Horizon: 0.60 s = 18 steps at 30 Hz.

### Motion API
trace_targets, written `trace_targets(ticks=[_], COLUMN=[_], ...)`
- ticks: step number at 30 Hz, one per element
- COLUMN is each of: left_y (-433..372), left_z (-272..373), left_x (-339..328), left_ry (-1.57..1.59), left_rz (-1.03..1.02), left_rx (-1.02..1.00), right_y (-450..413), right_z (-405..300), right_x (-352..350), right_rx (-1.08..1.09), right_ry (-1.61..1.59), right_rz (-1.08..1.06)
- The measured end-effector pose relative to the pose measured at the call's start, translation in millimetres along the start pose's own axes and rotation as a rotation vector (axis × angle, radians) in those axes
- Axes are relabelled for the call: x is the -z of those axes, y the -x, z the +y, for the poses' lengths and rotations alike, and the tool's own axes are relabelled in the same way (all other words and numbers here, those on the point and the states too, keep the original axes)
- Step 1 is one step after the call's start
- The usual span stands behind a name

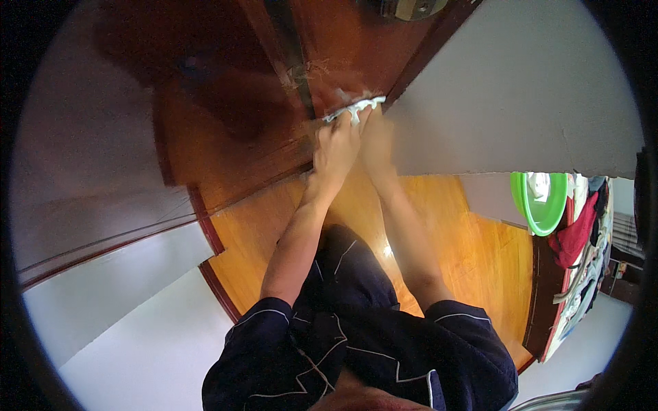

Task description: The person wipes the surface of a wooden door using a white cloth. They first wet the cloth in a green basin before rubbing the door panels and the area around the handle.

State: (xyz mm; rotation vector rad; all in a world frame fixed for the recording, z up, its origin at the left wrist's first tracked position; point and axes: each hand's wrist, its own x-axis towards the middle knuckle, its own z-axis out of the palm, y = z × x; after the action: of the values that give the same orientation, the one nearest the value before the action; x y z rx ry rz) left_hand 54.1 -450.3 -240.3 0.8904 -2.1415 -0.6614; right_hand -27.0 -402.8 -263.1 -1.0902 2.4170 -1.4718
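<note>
A crumpled white cloth [363, 105] lies against the glossy red-brown wooden door [349, 56], close to its edge beside the wall. My left hand [336, 149] has its fingers bent over the cloth's left and middle part. Close beside it, my right hand [379, 144] is at the cloth's right end; motion blurs it, and its fingertips are partly hidden. Both forearms reach forward from my dark short sleeves. Pale scuffs or reflections show on the door above the cloth.
A metal lock fitting [414, 7] is on the door at the top. The grey wall [514, 92] stands close on the right. Beyond it, a green plastic basin [546, 221] holds something white, near a heap of clothes [581, 231]. Glossy wooden flooring [478, 262] is underfoot.
</note>
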Motion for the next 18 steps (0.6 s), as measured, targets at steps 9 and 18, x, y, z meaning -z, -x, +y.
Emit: trace_targets(ticks=[9,18], left_y=[58.1,14.1], left_z=[-61.0,2.5], left_x=[-82.2,-5.4], left_ry=[-0.119,0.134], left_rz=[-0.328,0.136], left_rx=[0.401,0.098], right_y=[26.0,-6.3], right_z=[132.8,-9.6], right_x=[-57.9,24.8], right_rx=[-0.128,0.099], right_ry=[0.306,0.043], right_rz=[-0.296,-0.115])
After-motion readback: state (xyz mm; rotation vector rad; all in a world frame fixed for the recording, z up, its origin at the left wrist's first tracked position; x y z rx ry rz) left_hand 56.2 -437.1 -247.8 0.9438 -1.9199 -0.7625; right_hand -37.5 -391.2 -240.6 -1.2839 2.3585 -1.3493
